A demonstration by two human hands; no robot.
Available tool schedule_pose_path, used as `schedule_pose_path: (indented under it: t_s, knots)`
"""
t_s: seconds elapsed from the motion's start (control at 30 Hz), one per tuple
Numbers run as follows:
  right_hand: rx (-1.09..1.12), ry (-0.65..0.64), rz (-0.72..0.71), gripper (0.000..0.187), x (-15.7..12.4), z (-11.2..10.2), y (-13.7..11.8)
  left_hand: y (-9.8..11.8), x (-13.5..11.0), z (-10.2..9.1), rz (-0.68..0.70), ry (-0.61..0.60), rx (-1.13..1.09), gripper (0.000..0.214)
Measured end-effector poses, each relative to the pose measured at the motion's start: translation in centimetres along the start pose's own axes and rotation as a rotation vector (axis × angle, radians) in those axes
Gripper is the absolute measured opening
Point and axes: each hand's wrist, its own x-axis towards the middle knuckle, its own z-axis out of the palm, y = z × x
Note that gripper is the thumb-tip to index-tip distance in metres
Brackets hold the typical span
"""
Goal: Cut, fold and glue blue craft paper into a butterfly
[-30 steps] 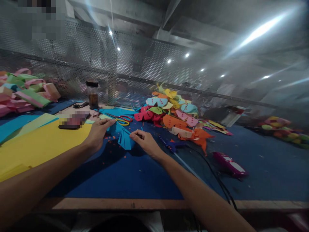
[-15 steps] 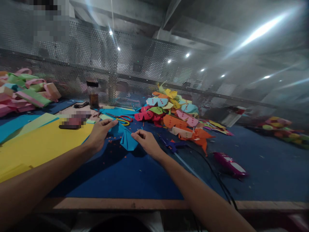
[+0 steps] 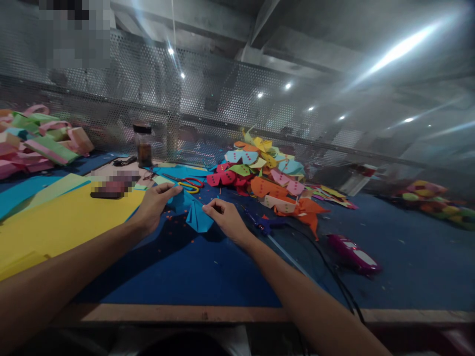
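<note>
A pleated piece of blue paper [image 3: 193,212] lies on the dark blue table [image 3: 193,272] between my hands. My left hand [image 3: 154,205] pinches its upper left part with thumb and fingers. Curled fingers of my right hand [image 3: 228,220] pinch the paper's right edge. Red and yellow scissors [image 3: 189,184] lie just beyond the paper.
A heap of folded paper butterflies in many colours [image 3: 267,178] sits behind my right hand. A blue glue gun [image 3: 263,225] with a black cord and a magenta tool [image 3: 352,252] lie to the right. Yellow sheets [image 3: 55,222], a phone [image 3: 107,190] and a jar [image 3: 143,146] lie left.
Both hands shifted slightly right with the blue paper, and its folded tip now points more to the right. Nothing else moved.
</note>
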Motion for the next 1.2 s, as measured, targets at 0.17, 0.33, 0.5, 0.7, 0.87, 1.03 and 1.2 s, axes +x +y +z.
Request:
schedule_pose_path:
  t_s: [0.17,0.33,0.5,0.7,0.87,1.03,1.2]
  knots:
    - [-0.005,0.006,-0.009,0.032,0.00,0.04,-0.03,-0.15,0.20,-0.22,0.014,0.004,-0.007,0.038]
    - [-0.012,0.007,-0.013,0.032,0.00,0.08,0.10,-0.38,0.56,-0.56,0.024,-0.005,-0.007,0.038]
    - [-0.012,0.010,-0.018,0.033,-0.01,0.07,0.21,-0.52,0.90,-0.75,0.018,-0.007,-0.018,0.036]
    - [-0.014,0.030,-0.021,0.033,0.12,0.21,0.44,-0.47,0.83,-0.63,0.013,-0.008,-0.039,0.033]
    - [-0.012,0.048,-0.017,0.034,0.19,0.29,0.57,-0.38,0.69,-0.47,0.031,0.003,-0.055,0.035]
    - [-0.014,0.036,-0.019,0.034,0.10,0.22,0.47,-0.30,0.71,-0.58,0.043,-0.001,-0.051,0.032]
    - [-0.029,0.034,-0.018,0.033,0.07,0.21,0.55,-0.32,0.82,-0.75,0.048,0.007,-0.024,0.032]
